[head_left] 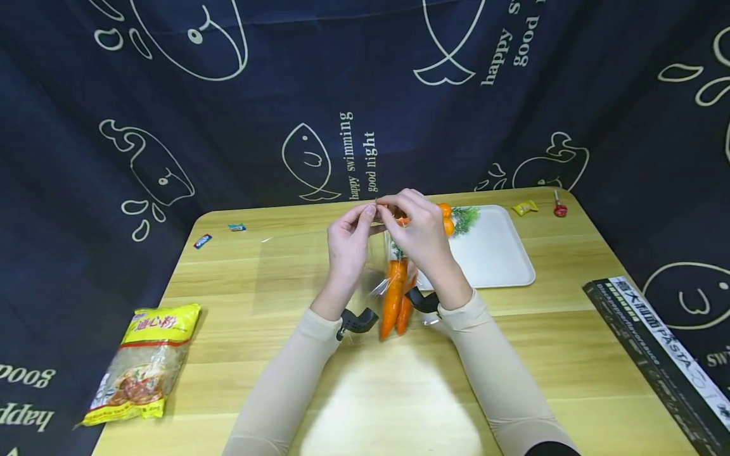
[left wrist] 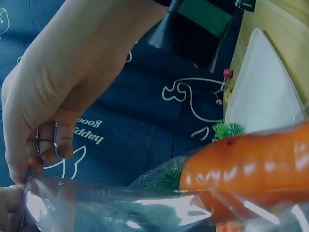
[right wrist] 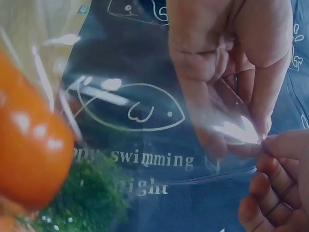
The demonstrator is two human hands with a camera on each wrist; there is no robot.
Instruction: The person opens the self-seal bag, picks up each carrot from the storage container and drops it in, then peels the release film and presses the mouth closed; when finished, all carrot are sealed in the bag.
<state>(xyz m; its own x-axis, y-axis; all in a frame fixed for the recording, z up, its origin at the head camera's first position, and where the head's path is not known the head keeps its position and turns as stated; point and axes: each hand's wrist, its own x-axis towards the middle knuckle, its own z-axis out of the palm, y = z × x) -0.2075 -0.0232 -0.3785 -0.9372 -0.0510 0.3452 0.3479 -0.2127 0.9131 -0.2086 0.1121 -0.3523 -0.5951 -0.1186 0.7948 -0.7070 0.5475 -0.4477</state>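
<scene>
Both hands meet above the table at the top edge of a clear plastic bag. My left hand pinches that edge between thumb and fingers, and my right hand pinches it right beside. Inside the bag hang two orange carrots with green tops, tips pointing down toward me. In the right wrist view, the fingertips of both hands come together at the bag's corner. Behind my right hand, more carrots with feathery greens lie on a white tray, partly hidden.
A yellow pasta bag lies at the left front, a long black box at the right. Small wrapped candies sit back left; a yellow candy and a red lollipop back right. A clear sheet lies left of the hands.
</scene>
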